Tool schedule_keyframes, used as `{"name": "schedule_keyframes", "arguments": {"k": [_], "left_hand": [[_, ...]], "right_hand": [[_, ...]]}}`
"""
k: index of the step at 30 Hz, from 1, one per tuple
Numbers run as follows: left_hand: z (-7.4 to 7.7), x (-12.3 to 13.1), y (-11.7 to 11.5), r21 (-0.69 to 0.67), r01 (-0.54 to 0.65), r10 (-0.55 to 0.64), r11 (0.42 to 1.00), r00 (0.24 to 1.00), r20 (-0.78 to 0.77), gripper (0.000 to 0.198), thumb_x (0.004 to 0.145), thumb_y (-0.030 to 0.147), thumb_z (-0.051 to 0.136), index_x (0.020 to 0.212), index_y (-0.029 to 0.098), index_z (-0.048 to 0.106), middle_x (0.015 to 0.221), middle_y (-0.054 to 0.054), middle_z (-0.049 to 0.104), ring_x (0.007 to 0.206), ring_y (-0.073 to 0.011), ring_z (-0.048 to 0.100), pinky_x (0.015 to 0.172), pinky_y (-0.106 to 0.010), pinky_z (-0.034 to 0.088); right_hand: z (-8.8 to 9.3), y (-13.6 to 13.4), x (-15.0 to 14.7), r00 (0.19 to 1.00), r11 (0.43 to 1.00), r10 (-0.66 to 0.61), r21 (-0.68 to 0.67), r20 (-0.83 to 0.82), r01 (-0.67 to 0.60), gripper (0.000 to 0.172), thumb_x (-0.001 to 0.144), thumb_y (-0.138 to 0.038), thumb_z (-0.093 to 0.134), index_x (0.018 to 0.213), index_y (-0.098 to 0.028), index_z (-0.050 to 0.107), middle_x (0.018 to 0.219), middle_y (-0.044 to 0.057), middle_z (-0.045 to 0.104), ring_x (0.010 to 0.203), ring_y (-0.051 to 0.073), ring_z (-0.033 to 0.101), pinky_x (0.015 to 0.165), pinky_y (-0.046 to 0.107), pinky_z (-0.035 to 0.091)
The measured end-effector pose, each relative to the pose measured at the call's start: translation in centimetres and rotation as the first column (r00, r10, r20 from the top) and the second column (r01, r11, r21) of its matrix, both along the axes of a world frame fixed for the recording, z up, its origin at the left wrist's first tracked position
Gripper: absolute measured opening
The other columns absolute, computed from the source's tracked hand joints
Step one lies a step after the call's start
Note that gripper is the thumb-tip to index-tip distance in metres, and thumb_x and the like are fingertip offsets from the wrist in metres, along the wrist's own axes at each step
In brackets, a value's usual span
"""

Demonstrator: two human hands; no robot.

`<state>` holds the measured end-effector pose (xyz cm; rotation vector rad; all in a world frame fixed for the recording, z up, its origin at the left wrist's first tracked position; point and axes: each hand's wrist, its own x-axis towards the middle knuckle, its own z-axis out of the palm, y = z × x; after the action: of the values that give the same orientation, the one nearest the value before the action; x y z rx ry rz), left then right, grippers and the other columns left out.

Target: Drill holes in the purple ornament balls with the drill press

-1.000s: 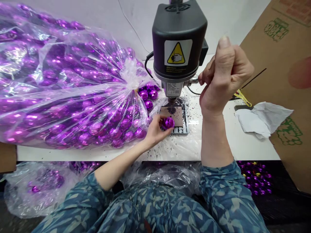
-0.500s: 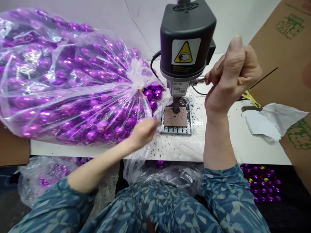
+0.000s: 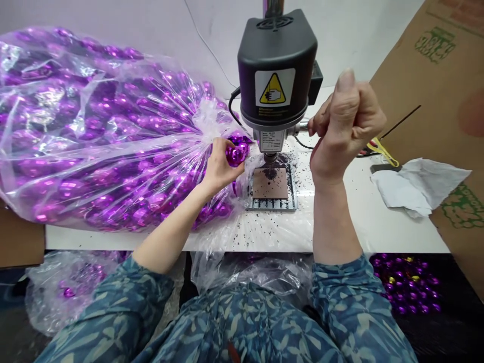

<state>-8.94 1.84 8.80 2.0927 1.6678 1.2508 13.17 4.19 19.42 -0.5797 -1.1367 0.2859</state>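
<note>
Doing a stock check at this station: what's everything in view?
bench drill press: one, black, back of the table.
feed lever: one, silver, right of the drill.
drilling jig: one, brown plate on metal grid, under the drill.
table: one, white, centre.
shavings: many, dark, scattered around the jig.
plastic bag of baubles: one, purple, left on the table.
second plastic bag: one, clear, below the table, left.
loose baubles: many, purple and gold, below the table, right.
tissue: one, white, right on the table.
cardboard sheet: one, brown with green print, far right.
left hand: one, holding a purple bauble beside the bag's neck.
right hand: one, gripping the feed lever.
sleeves: two, blue leaf print, both arms.
</note>
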Motion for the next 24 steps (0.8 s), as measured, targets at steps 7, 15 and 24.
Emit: {"name": "schedule_keyframes", "arguments": {"k": [7,15,24], "left_hand": [[-0.7,5.1,-6.4,-0.276,0.458,-0.345,0.845,0.862,0.372,0.046,0.084,0.034,0.079,0.123,0.021,0.059,0.112,-0.011,0.072,0.093,-0.0213,0.074,0.082,-0.038,0.064],[-4.9,4.7,-2.2,-0.295,0.292,-0.185,0.910,0.922,0.340,0.053,0.083,0.028,0.080,0.130,0.019,0.057,0.118,-0.011,0.070,0.100,-0.0212,0.071,0.088,-0.037,0.061],[-5.6,4.5,-0.8,-0.258,0.304,-0.201,0.917,0.912,0.358,0.050,0.082,0.026,0.083,0.128,0.019,0.063,0.121,-0.012,0.072,0.102,-0.0220,0.072,0.093,-0.040,0.061]], "right_hand": [[0.2,-0.2,-0.1,0.997,0.996,0.070,0.051,-0.036,-0.068,0.065,0.089,-0.080,0.051,0.063,-0.025,0.027,0.050,-0.007,0.026,0.042,0.008,0.024,0.044,0.031,0.028],[-0.3,-0.2,0.1,0.996,0.996,0.090,0.025,0.004,-0.090,0.061,0.094,-0.075,0.049,0.067,-0.025,0.027,0.056,-0.006,0.027,0.049,0.009,0.025,0.051,0.032,0.030],[-0.4,-0.2,0.2,0.998,0.999,0.044,-0.008,0.048,-0.044,0.066,0.094,-0.080,0.041,0.066,-0.023,0.024,0.058,-0.005,0.024,0.047,0.006,0.029,0.050,0.028,0.030]]}}
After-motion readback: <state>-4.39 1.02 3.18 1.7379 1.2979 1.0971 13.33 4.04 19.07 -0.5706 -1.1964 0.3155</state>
